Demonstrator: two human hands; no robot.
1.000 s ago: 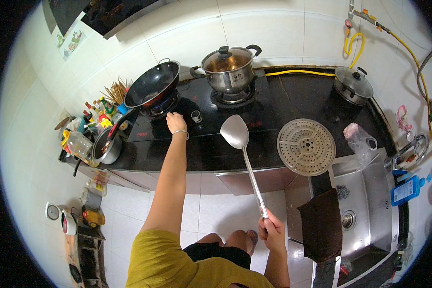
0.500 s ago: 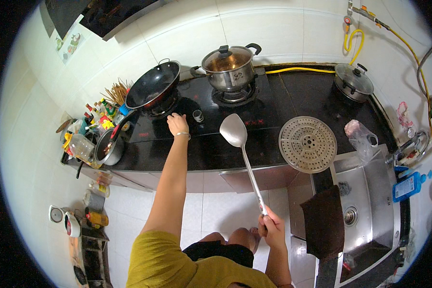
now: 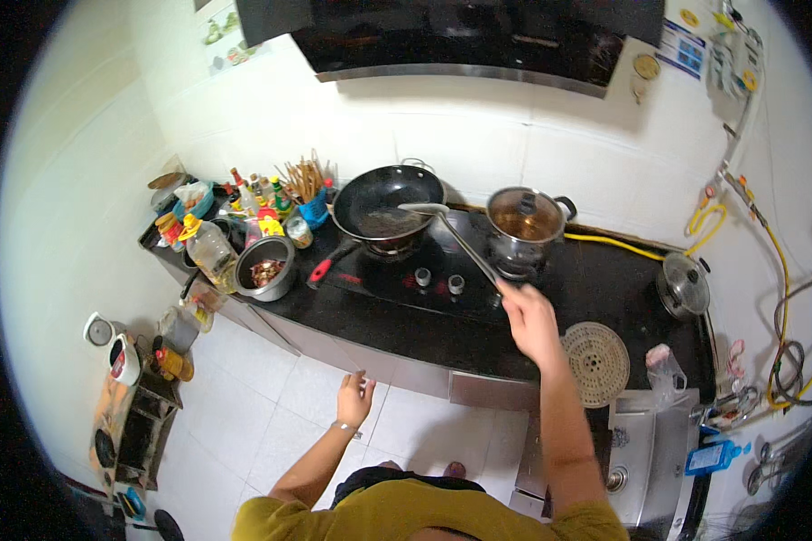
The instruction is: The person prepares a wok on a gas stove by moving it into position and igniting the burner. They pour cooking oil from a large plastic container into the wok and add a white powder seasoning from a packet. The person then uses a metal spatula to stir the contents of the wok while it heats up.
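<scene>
My right hand [image 3: 530, 323] is closed around the handle of a metal wok spatula [image 3: 467, 248], reaching over the front of the stove. The spatula's blade lies over the right rim of a black wok [image 3: 370, 194], which sits on the left burner with its red-tipped handle toward the front left. Whether blade and wok touch, I cannot tell. In front of the cabinets hangs my left hand [image 3: 356, 398], fingers loosely bent and apart, holding nothing. Between wok and counter edge, two stove knobs [image 3: 422, 277] show. A grey pot [image 3: 263, 281] with chopped food stands left of the wok.
On the right burner stands a lidded steel pot [image 3: 525, 236]. Bottles, chopsticks in a blue holder [image 3: 314, 209] and an oil jug [image 3: 211, 251] crowd the left end. A perforated steamer plate [image 3: 595, 362] lies near the sink [image 3: 633, 451]. The range hood [image 3: 460, 52] overhangs the stove.
My left hand has drawn back from the stove's left knob to below the counter edge. My right hand has lifted the spatula forward and left over the wok. The view has tilted up.
</scene>
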